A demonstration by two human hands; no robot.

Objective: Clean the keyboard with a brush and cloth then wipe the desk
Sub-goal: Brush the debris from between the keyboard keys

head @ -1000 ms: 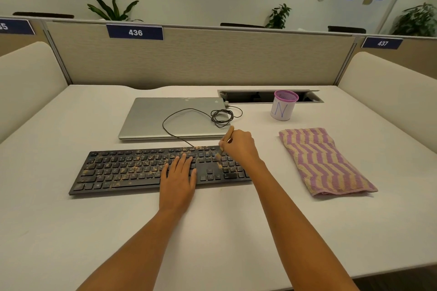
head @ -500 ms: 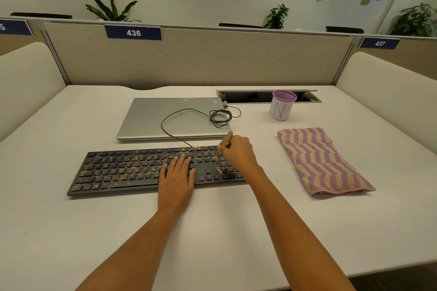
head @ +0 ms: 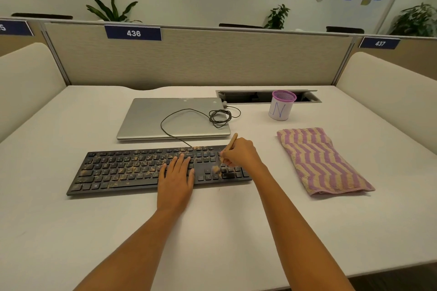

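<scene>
Black keyboard (head: pixel 132 170); purple-tan zigzag cloth (head: pixel 319 160).

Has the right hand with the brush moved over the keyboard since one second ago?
Yes. Judged against the keyboard, the right hand and its brush have come slightly nearer to the person. The bristles now lie lower on the keys.

Flat left hand (head: pixel 176 178) covers a patch of keys right of the middle of the keyboard (head: pixel 123 172). The right hand (head: pixel 241 155) wraps the brush (head: pixel 232 141); only the wooden handle tip above the fist and the bristle tuft below it show, tuft blurred. Right wrist hides some keys at the keyboard's right end. Key legends too small to read. Both forearms cut off at the bottom edge. The blue sign (head: pixel 14 28) at the left edge is cropped, only "5" legible. Inside of cable hatch (head: pixel 260 97) too dark to tell. The potted plant (head: pixel 416 20) is cropped at the right edge.
</scene>
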